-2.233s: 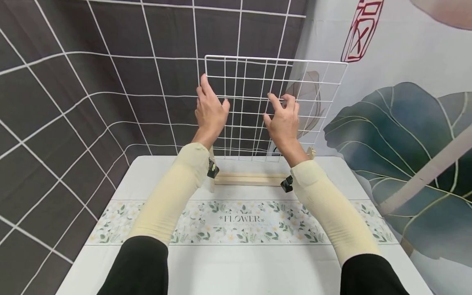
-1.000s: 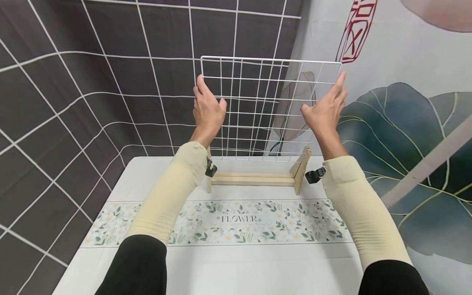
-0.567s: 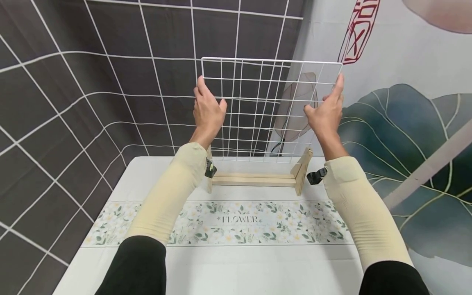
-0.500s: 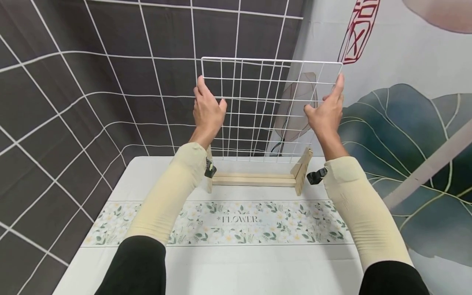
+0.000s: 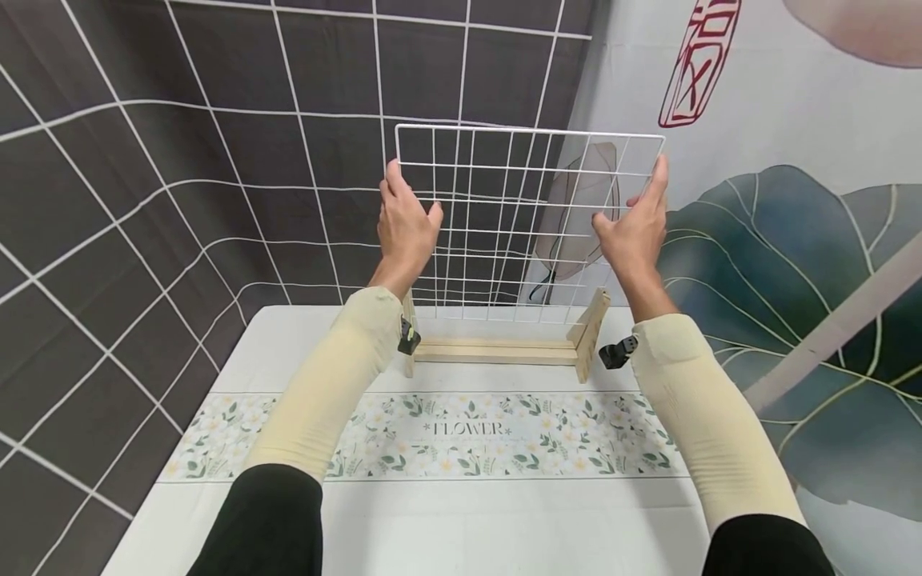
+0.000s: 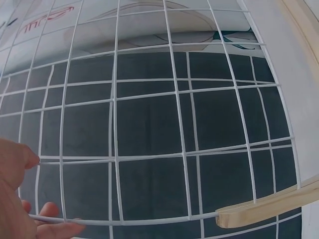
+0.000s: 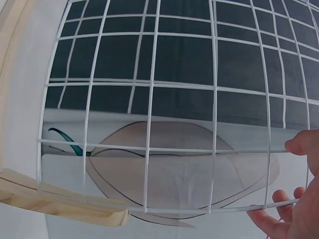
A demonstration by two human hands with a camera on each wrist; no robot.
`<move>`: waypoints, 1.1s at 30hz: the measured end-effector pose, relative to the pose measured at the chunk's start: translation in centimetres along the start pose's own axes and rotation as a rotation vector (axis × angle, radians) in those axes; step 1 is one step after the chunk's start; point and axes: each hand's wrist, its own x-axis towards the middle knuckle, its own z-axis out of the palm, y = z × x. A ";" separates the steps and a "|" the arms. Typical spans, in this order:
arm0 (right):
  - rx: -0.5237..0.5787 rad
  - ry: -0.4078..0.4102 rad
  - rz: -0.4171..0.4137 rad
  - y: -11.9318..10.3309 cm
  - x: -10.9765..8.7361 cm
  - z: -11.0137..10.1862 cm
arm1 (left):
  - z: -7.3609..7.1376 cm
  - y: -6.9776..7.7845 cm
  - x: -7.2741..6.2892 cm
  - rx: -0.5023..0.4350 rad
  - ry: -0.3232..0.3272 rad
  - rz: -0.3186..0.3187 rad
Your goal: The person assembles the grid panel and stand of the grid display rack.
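Observation:
A white wire grid panel (image 5: 504,130) stands nearly upright over a pale wooden stand (image 5: 497,353). My left hand (image 5: 406,228) grips its left edge; in the left wrist view the fingers curl under the outer wire and the thumb (image 6: 31,157) touches a cross wire. At the opposite edge my right hand (image 5: 635,232) holds the panel, fingers around the outer wire in the right wrist view, thumb (image 7: 299,143) on the inner side. Both wrist views show the panel's lower corners beside the stand's wooden side pieces (image 6: 269,206); whether they sit in a slot cannot be told.
Beneath is a table with a white cloth (image 5: 461,520) and a floral printed band (image 5: 374,436). Dark fabric with white grid lines (image 5: 238,240) hangs behind and to the left. A white curtain with a large leaf print (image 5: 792,264) hangs at the right.
My right hand has shifted from the panel's middle to its right edge, then both hands have lowered slightly with the panel, whose top edge sits lower. The stand has stayed put.

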 end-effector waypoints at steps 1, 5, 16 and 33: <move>-0.001 0.003 -0.002 0.1 -0.1 0.1 | 0.1 -0.1 -0.1 0.002 0.003 0.004; 0.001 0.009 -0.003 0.3 -0.2 0.3 | 0.4 -0.5 -0.2 -0.006 0.012 0.013; 0.000 0.011 0.001 1.0 -0.7 0.9 | 1.0 -1.5 -0.9 -0.023 0.019 0.022; 0.020 0.047 -0.041 2.6 -1.8 1.8 | 2.0 -2.7 -1.9 -0.053 0.022 0.011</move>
